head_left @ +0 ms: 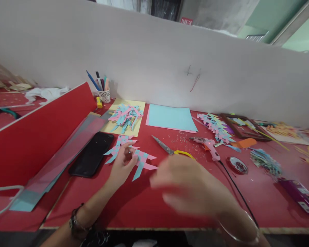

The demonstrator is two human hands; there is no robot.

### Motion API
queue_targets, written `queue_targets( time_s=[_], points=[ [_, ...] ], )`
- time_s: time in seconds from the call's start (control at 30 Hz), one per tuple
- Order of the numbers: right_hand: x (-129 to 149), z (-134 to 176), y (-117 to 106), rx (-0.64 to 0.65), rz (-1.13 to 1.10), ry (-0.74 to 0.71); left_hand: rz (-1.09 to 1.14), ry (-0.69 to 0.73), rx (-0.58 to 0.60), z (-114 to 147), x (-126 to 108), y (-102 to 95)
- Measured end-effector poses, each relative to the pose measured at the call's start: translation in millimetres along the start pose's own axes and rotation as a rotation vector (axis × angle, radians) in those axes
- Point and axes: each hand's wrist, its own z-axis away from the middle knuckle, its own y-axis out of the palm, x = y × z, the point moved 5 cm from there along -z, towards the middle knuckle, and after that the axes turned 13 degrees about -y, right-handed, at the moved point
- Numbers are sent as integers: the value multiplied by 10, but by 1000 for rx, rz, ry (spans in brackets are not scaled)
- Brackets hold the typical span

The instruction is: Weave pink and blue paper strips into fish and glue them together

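Observation:
My left hand pinches a woven fish of pink and light-blue paper strips, whose loose ends point to the right and down. Just behind it on the red table lie similar woven paper pieces. My right hand is smeared by motion to the right of the fish, so its fingers cannot be made out. Scissors with yellow handles lie beyond the right hand, blades toward the upper left. A pink glue gun rests farther right.
A black phone and long paper strips lie left, beside a red divider. At the back are a heap of cut strips, blue sheets and a pen cup. A purple device sits right.

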Motion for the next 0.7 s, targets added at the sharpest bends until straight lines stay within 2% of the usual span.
queue_targets(
  time_s=[0.07,0.17,0.27,0.37,0.47,0.5,0.6,0.7],
  points=[
    [-339,-135,6,-108,-34,201,36,-10,-13,0,2,-15],
    [-749,-271,202,-54,-217,367,34,21,-38,-3,0,-32],
    [-941,-283,365,-30,-356,440,-66,78,-47,-29,-27,-70],
    [-997,-204,411,-46,-360,479,-386,197,-171,-64,-92,-186],
    [-1028,-87,429,-4,-336,540,-912,266,-368,-89,-90,-287],
    [-1043,-49,426,-1,-317,561,-1052,263,-389,-94,-58,-295],
    [-1099,50,422,2,-241,624,-1297,258,-344,-70,53,-241],
    [-1161,107,428,22,-139,645,-1358,247,-248,-11,107,-128]
  ],
)
